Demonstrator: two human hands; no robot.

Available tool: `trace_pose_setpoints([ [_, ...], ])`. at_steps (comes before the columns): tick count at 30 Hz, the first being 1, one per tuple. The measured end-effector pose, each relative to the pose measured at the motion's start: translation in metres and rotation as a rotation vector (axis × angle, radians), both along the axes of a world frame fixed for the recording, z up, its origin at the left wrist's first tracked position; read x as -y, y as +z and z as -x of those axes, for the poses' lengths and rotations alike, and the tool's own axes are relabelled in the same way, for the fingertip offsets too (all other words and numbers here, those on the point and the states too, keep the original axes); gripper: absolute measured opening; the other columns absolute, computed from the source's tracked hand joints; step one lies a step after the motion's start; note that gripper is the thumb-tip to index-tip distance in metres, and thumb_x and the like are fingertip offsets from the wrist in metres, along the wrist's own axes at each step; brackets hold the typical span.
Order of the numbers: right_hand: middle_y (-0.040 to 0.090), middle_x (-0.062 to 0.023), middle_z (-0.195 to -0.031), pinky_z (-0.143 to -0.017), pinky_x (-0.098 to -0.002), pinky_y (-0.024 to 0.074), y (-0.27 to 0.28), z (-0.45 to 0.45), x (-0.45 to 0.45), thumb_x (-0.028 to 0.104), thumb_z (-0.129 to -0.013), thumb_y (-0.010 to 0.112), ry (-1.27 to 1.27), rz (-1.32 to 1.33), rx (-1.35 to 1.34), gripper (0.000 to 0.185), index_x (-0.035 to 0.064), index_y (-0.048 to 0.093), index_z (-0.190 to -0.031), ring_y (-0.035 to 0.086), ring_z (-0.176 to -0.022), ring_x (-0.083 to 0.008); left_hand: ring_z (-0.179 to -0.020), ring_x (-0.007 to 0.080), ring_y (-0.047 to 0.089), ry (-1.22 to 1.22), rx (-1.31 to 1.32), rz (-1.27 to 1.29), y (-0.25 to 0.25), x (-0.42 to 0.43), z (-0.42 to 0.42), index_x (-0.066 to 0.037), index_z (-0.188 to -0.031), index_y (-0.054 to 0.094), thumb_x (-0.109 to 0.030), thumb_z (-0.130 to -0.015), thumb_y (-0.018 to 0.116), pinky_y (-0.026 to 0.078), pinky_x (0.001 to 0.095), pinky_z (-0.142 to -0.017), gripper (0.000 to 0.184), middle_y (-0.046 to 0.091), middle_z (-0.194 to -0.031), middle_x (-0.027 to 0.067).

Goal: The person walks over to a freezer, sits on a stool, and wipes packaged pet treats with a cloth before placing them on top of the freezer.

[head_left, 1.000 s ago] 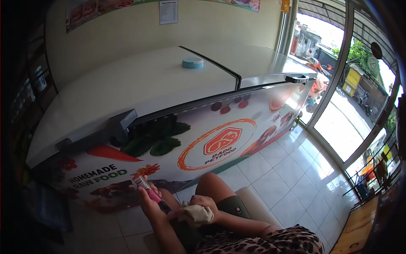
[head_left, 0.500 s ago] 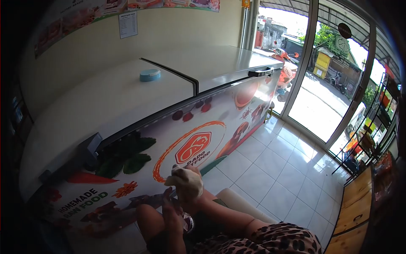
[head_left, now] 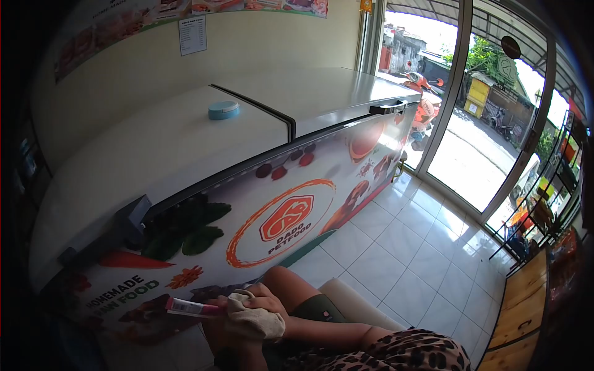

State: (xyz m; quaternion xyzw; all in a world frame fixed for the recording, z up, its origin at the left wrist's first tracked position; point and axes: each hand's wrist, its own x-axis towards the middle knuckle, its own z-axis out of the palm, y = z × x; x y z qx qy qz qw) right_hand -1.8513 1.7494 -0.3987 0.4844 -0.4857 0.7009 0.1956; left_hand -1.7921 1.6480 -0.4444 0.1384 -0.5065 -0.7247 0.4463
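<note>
A beige cloth is bunched in my right hand, whose fingers are closed over its top. From beside the cloth a slim pink-and-white tube-like pack with a barcode points out to the left. My left hand is around the near end of this pack, low and in shadow; the cloth hides much of its fingers. Both hands are together above my lap, close to the printed front of a chest freezer.
On the freezer lid sits a round light-blue container. A black handle juts from the freezer's far end. Beyond the tiled floor are glass doors. Right of me stand a wooden cabinet and a black rack.
The cloth has come down and left. The pack, before low by my left wrist, now points out leftward beside the cloth. My right hand now covers the cloth's top.
</note>
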Motion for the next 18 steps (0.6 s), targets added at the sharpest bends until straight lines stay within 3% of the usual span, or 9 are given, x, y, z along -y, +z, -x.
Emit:
trace_pose_setpoints([
  [3,0.055,-0.0134,-0.097,-0.07,-0.0335,0.0437,0.002,0.003,0.0,0.022,-0.069,0.071,0.061,-0.203,-0.073,0.04,0.0049,0.054,-0.101,0.056,-0.082,-0.0254,-0.07,0.0137,0.046,-0.442,-0.43,-0.446,0.002,0.006,0.011,-0.001,-0.11,0.042,-0.035,-0.091,0.038,0.042,0.0274,-0.068,0.039,0.046,-0.083,0.0062],
  [5,0.056,-0.0122,-0.095,-0.07,-0.033,0.044,0.0,0.009,-0.011,0.023,-0.07,0.07,0.137,-0.301,0.001,0.039,0.004,0.054,-0.1,0.056,-0.081,-0.0229,-0.068,0.014,0.047,-0.527,-0.579,-0.566,0.023,0.012,0.003,-0.001,-0.108,0.043,-0.031,-0.092,0.039,0.043,0.0282,-0.068,0.035,0.047,-0.082,0.0067],
  [7,0.054,-0.0136,-0.096,-0.064,-0.0301,0.0443,-0.015,0.01,-0.008,0.028,-0.073,0.066,0.082,-0.298,0.195,0.038,0.0024,0.054,-0.099,0.057,-0.081,-0.0219,-0.067,0.0137,0.047,-0.091,-0.162,-0.243,0.077,0.004,-0.007,-0.002,-0.109,0.044,-0.023,-0.089,0.045,0.043,0.0281,-0.067,0.029,0.047,-0.08,0.0065],
  [9,0.053,-0.013,-0.094,-0.067,-0.0312,0.0447,-0.007,0.012,0.001,0.026,-0.072,0.066,0.108,-0.282,0.074,0.037,0.0035,0.055,-0.1,0.056,-0.081,-0.0228,-0.067,0.0131,0.046,-0.097,-0.043,-0.158,0.077,0.015,-0.015,-0.004,-0.111,0.044,-0.019,-0.086,0.05,0.042,0.0278,-0.067,0.031,0.046,-0.079,0.0065],
  [10,0.053,-0.0123,-0.092,-0.069,-0.0323,0.0452,0.001,0.017,0.003,0.024,-0.072,0.066,0.077,-0.264,-0.046,0.037,0.0046,0.055,-0.101,0.055,-0.08,-0.0238,-0.065,0.0119,0.045,-0.188,0.159,0.332,0.051,0.023,-0.011,-0.004,-0.11,0.045,-0.021,-0.087,0.048,0.041,0.0259,-0.064,0.029,0.045,-0.078,0.0053],
  [12,0.052,-0.0117,-0.089,-0.072,-0.0334,0.0456,0.007,0.025,0.005,0.022,-0.071,0.065,0.049,-0.24,-0.167,0.036,0.0057,0.056,-0.102,0.054,-0.08,-0.0248,-0.065,0.0098,0.045,-0.011,0.4,1.093,0.003,0.016,0.002,-0.004,-0.105,0.048,-0.021,-0.089,0.045,0.04,0.0234,-0.059,0.023,0.046,-0.076,0.0035],
  [14,0.052,-0.0101,-0.086,-0.079,-0.0378,0.0419,0.007,0.032,0.007,0.022,-0.061,0.069,-0.375,-0.221,-0.285,0.047,0.0069,0.056,-0.104,0.052,-0.082,-0.0286,-0.065,0.0088,0.047,0.272,0.425,1.355,0.007,0.003,0.004,-0.004,-0.101,0.05,-0.019,-0.09,0.043,0.039,0.0227,-0.057,0.02,0.048,-0.076,0.003],
  [16,0.052,-0.009,-0.084,-0.078,-0.0386,0.0409,0.035,0.04,0.009,0.021,-0.06,0.069,-0.452,-0.123,-0.072,0.044,0.0078,0.058,-0.101,0.052,-0.081,-0.0282,-0.066,0.0072,0.048,-0.878,0.396,0.27,0.057,0.005,-0.005,-0.003,-0.097,0.051,-0.019,-0.092,0.039,0.039,0.0223,-0.056,0.021,0.051,-0.074,0.0023],
  [18,0.052,-0.008,-0.082,-0.077,-0.0394,0.0398,0.046,0.044,0.008,0.02,-0.059,0.069,-0.518,-0.034,0.144,0.041,0.0087,0.06,-0.097,0.052,-0.08,-0.0279,-0.065,0.0065,0.047,-0.805,0.373,0.192,0.052,0.003,-0.008,-0.003,-0.098,0.051,-0.021,-0.093,0.037,0.038,0.0224,-0.056,0.023,0.051,-0.073,0.0025],
])
